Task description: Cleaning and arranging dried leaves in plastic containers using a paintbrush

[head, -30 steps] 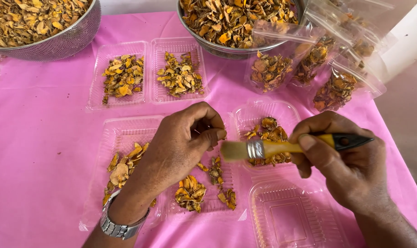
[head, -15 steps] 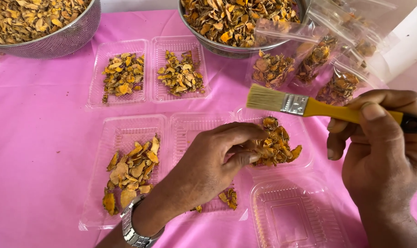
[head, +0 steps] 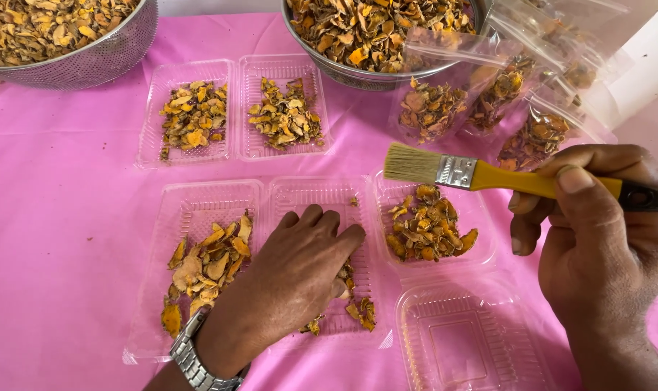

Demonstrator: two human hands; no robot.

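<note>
Landmark: the middle clear tray (head: 321,210) of the near row, on the pink cloth (head: 61,217).

Left hand (head: 300,264): lies palm down inside the middle tray, fingers curled loosely over the dried orange-yellow slices (head: 358,311) at that tray's right side. Whether any slice is pinched under the palm cannot be told; a few pieces show past the fingertips and below the hand. Likely the hand covers the slices to gather or steady them. Metal wristwatch (head: 195,358) on the wrist, at the tray's near-left corner.

Right hand (head: 597,246): well right of the middle tray, clenched around the yellow handle of a flat paintbrush (head: 474,174). Thumb pressed on top of the handle, fingers wrapped beneath. Brush held level, bristles pointing left, raised above the tray (head: 481,250) just right of the landmark; bristles touch nothing. That tray holds a heap of slices.

Left of the landmark: a tray (head: 198,210) with paler, larger slices. Near-right of it: an empty clear tray (head: 474,347). Beyond it: two trays (head: 235,108) side by side, each with a small heap. Farther still, two metal bowls (head: 97,58) full of slices, and to the far right, clear bags (head: 503,94) partly filled.
</note>
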